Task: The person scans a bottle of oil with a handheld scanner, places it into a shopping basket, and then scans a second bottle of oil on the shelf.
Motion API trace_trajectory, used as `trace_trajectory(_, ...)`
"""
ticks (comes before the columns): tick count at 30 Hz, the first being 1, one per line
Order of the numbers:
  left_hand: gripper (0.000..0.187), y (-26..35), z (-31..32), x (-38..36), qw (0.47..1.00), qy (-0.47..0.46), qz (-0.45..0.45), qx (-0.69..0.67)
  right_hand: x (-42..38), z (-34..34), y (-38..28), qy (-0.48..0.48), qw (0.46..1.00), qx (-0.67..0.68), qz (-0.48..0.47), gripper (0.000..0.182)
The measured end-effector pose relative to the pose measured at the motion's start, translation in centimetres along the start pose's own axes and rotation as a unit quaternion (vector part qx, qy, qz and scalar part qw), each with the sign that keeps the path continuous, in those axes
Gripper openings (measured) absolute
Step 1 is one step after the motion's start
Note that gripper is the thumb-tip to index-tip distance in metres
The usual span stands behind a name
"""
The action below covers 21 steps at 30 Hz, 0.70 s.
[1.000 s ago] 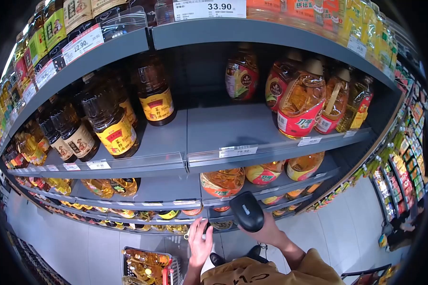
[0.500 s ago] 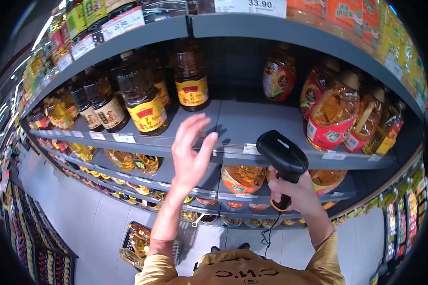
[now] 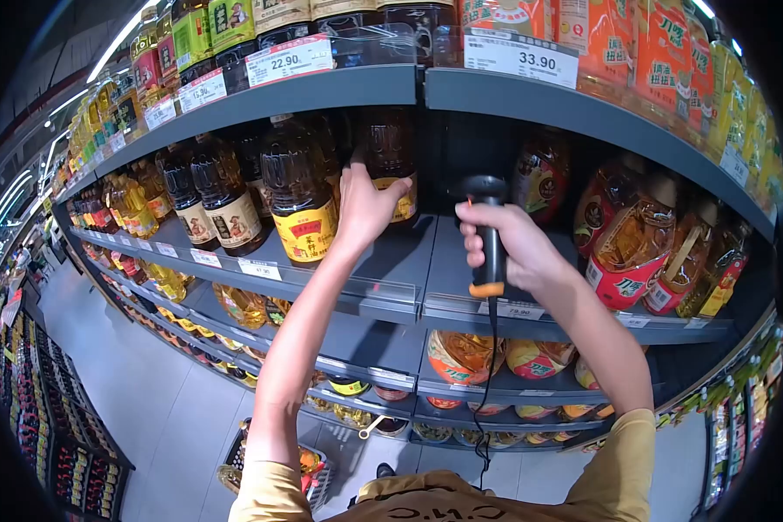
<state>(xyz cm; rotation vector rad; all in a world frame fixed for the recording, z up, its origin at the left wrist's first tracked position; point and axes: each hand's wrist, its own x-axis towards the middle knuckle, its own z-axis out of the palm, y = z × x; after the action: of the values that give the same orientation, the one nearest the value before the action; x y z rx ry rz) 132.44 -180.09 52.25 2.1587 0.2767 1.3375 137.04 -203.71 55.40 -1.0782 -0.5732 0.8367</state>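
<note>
On the middle shelf, my left hand (image 3: 364,209) reaches to a dark oil bottle (image 3: 391,143) with a yellow label, standing toward the back. Its thumb is spread away from the fingers and overlaps the label; the fingertips lie at the bottle's left side. Another yellow-labelled oil bottle (image 3: 300,187) is nearer the shelf's front, just left of that hand. My right hand (image 3: 526,248) grips a black barcode scanner (image 3: 491,252) by its handle, the head turned toward the shelf. A black cord (image 3: 487,374) hangs down from the scanner's orange-trimmed base.
Large oil bottles with red labels (image 3: 626,244) crowd the shelf's right side. Dark bottles with cream labels (image 3: 230,196) stand at left. The upper shelf's edge (image 3: 583,109) overhangs both hands. Below, a basket (image 3: 322,478) holding goods sits on the floor by my feet.
My left hand has moved forward and inward to the rear yellow-labelled bottle. My right hand has raised the scanner and turned its head toward the shelf. The view has moved closer.
</note>
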Motion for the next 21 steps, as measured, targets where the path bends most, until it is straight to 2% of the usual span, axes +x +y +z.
trace_trajectory(1, 0.075, -1.0, 0.4, 0.6, 1.000, 0.011, 0.001, 0.007, 1.6, -0.3, -0.2, 0.001, 1.000, 0.012, 0.006, 0.016)
trace_trajectory(4, 0.079, -3.5, 1.1, 2.9, 0.981, -0.061, -0.099, -0.152, 5.2, -0.4, -0.7, 0.024, 0.999, 0.032, 0.015, 0.017)
trace_trajectory(7, 0.081, -4.0, 1.9, 3.6, 0.981, -0.013, -0.136, -0.139, 8.4, -0.1, -1.0, 0.044, 0.998, 0.031, 0.014, 0.016)
trace_trajectory(8, 0.077, -5.3, 2.9, 4.0, 0.981, 0.021, -0.123, -0.150, 9.3, 0.2, -1.0, 0.072, 0.996, 0.055, 0.014, 0.015)
trace_trajectory(13, 0.072, -8.1, 5.4, 6.6, 0.985, 0.018, -0.040, -0.168, 12.8, 0.3, -0.7, 0.095, 0.995, 0.014, 0.013, 0.015)
trace_trajectory(15, 0.089, -8.2, 5.8, 6.9, 0.978, -0.026, -0.025, -0.205, 13.7, 0.3, -0.3, 0.095, 0.995, 0.027, 0.016, 0.016)
trace_trajectory(17, 0.070, -8.8, 6.6, 7.0, 0.976, -0.004, -0.003, -0.220, 14.3, 0.3, 0.2, 0.085, 0.995, 0.053, 0.011, 0.016)
trace_trajectory(19, 0.063, -7.3, 5.5, 6.6, 0.957, -0.052, 0.006, -0.284, 14.8, 0.2, 0.4, 0.081, 0.995, 0.060, 0.011, 0.017)
trace_trajectory(21, 0.060, -7.2, 5.9, 6.6, 0.945, -0.034, 0.030, -0.323, 14.9, 0.0, 0.6, 0.080, 0.994, 0.070, 0.011, 0.018)
